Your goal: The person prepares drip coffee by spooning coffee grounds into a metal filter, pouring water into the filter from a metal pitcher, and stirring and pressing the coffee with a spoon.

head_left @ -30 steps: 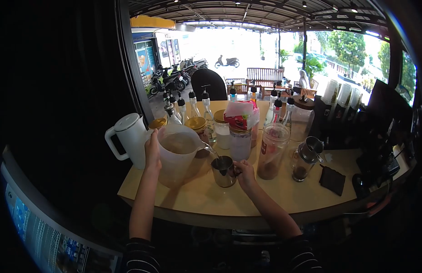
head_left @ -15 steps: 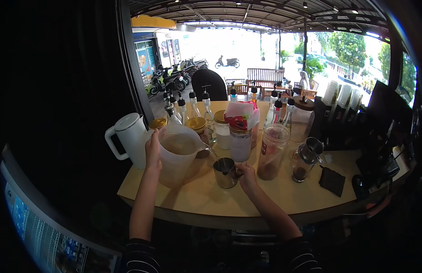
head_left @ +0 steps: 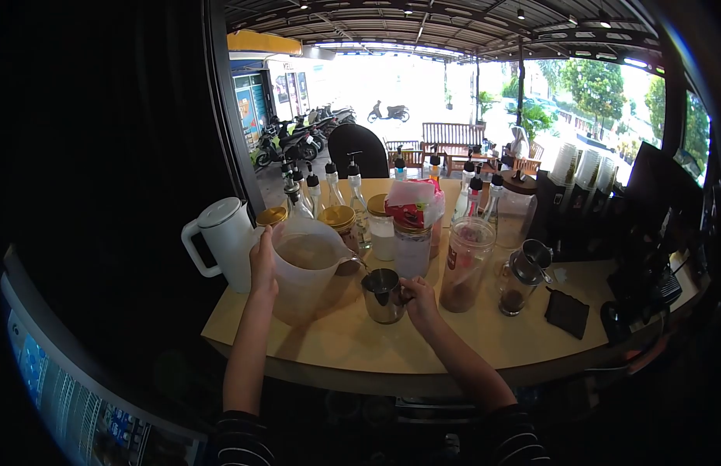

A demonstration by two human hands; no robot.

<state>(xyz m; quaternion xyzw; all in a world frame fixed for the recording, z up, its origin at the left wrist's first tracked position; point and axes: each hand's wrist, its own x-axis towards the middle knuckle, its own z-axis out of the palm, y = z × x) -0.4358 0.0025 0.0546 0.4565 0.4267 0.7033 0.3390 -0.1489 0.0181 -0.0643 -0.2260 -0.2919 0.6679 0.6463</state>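
Both grips pinch: our left hand (head_left: 262, 262) the pitcher (head_left: 304, 283), our right hand (head_left: 420, 299) the metal cup (head_left: 383, 304) at the pitcher's four o'clock; over-tilting could overshoot the cup, wetting the counter (head_left: 360, 346).

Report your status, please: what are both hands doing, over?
Left hand grips the translucent pitcher, liquid streaming from its spout. Right hand holds the metal cup by its handle, under the stream. Gold-lidded jar behind, stream unobstructed.
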